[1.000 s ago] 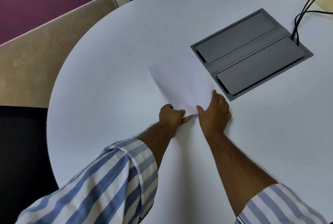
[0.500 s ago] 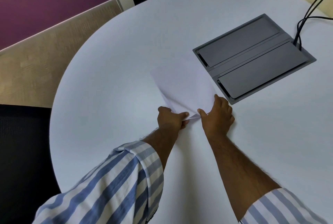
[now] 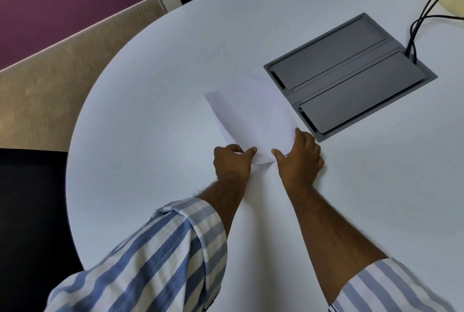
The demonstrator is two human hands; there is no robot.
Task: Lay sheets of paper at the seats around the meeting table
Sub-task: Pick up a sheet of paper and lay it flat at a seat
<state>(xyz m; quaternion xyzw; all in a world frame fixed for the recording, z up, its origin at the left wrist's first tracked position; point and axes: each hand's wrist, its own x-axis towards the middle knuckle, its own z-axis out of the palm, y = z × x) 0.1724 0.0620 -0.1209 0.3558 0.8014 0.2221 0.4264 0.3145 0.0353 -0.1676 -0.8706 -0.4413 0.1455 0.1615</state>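
Both hands grasp the near edge of the sheet of paper [image 3: 253, 116], which lies on the white desk [image 3: 150, 111] just beside the grey cable box [image 3: 351, 75]. The left hand [image 3: 232, 161] pinches the near corner. The right hand [image 3: 300, 158] grips the edge, thumb on top. Holding one end this way, I reckon, lets the person slide and square the sheet toward a seat, perhaps the dark chair [image 3: 27, 211].

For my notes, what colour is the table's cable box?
The rectangular cable box is dark grey, shown in the head view.
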